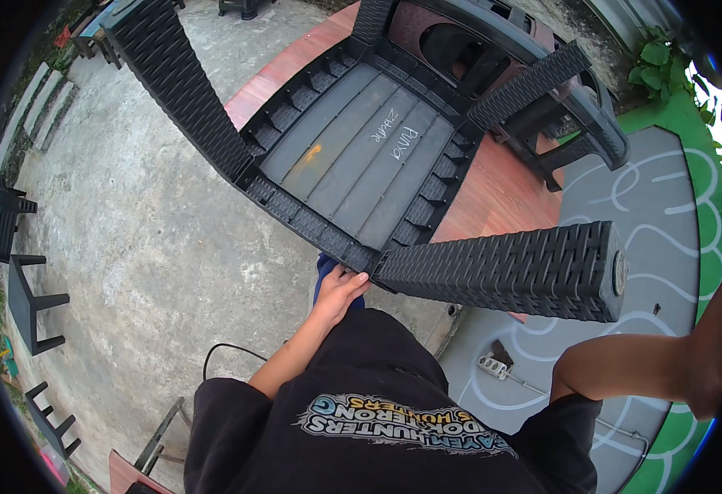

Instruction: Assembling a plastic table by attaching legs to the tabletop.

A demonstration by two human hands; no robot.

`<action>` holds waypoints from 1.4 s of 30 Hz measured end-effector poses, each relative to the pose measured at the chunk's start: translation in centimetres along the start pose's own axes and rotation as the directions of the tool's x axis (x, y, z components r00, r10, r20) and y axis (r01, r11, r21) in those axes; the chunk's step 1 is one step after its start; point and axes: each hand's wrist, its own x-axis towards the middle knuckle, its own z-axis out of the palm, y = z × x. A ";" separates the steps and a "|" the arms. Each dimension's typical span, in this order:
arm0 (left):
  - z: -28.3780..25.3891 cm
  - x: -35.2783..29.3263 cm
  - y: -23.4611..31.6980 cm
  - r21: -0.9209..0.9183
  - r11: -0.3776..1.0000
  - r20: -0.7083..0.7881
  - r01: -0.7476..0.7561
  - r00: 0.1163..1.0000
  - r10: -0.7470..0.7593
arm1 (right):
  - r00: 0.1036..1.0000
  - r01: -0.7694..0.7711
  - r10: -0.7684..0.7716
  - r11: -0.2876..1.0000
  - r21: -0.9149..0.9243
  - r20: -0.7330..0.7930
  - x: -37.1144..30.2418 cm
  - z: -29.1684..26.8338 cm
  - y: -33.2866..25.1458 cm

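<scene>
An upside-down black table (361,156) with a woven pattern lies in front of me, its underside up and its thick legs raised. Light handwriting and an orange-yellow smear mark the grey underside. At the table's near corner, my left hand (342,294) grips the edge with its fingers bent. Some blue material (325,267) shows beside and beneath that hand; whether I hold it too is unclear. Next to the corner, one leg (509,272) points right. My right arm is bent out to the right, and my right hand (711,375) is blurred at the rim, its fingers hidden.
A reddish wood-look tabletop (501,193) supports the table. Dark plastic chairs (558,123) are piled at the back right. A white power strip (493,366) lies on the painted grey floor at right. Small black tables (27,305) stand along the left of the concrete floor.
</scene>
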 end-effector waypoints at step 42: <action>1.5 2.3 0.7 0.132 0.987 -0.185 0.093 0.980 -0.068 | 0.686 -0.265 0.711 0.438 0.859 -0.151 -7.6 12.9 -0.1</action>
